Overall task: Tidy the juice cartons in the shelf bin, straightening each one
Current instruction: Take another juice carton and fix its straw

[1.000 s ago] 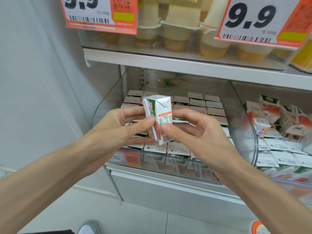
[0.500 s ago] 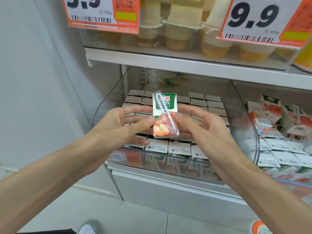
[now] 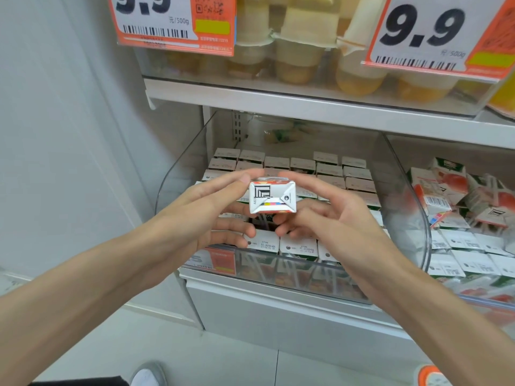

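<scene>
Both hands hold one small juice carton [image 3: 272, 197] above the clear shelf bin [image 3: 415, 218], its white folded bottom flap with a black logo turned toward me. My left hand [image 3: 206, 210] pinches the carton's left side with thumb and fingers. On the right side my right hand [image 3: 320, 213] pinches it with its fingertips. Below them, rows of upright juice cartons [image 3: 298, 245] fill the bin, white tops showing. The gap under the held carton is mostly hidden by my fingers.
A second bin at the right holds jumbled cartons [image 3: 451, 196], some lying tilted on a tidy layer. The shelf above [image 3: 306, 107] carries fruit cups and two orange 9.9 price tags [image 3: 434, 34]. A grey wall stands at the left.
The carton has turned in my hands: first its side faced me, then its front with the straw, and now its bottom flap. It has also come lower toward the bin.
</scene>
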Demonstrator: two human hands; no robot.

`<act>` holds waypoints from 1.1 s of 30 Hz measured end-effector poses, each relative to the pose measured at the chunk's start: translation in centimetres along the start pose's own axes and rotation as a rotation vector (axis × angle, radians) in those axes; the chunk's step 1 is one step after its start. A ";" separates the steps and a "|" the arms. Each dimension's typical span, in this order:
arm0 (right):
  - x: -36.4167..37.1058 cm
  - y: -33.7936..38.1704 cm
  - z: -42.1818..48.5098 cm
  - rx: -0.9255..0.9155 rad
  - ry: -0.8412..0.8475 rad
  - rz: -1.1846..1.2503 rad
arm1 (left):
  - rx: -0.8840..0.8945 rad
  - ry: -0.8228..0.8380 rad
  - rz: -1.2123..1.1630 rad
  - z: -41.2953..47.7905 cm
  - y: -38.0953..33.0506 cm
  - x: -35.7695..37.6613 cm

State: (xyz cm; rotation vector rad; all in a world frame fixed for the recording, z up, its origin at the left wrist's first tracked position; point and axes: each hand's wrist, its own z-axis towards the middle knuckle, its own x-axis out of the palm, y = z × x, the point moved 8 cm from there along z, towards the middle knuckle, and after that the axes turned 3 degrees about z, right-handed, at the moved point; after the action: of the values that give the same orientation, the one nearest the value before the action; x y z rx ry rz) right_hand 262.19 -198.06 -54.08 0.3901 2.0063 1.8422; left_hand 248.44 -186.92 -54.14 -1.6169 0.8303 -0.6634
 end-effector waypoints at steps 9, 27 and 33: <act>0.3 0.1 0.0 -0.034 0.017 -0.054 | -0.008 -0.029 0.072 0.0 -0.1 -0.1; -0.2 1.5 0.0 -0.328 -0.028 -0.124 | 0.417 -0.119 0.379 -0.4 -2.5 -0.7; -0.3 1.8 -0.1 -0.383 -0.038 -0.184 | 0.442 -0.131 0.366 -0.4 -2.6 -0.9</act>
State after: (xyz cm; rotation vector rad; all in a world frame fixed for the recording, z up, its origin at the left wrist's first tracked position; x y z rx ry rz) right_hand 262.30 -198.06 -52.28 0.1233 1.5564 2.0214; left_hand 248.00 -186.15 -51.50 -1.0630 0.7909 -0.4351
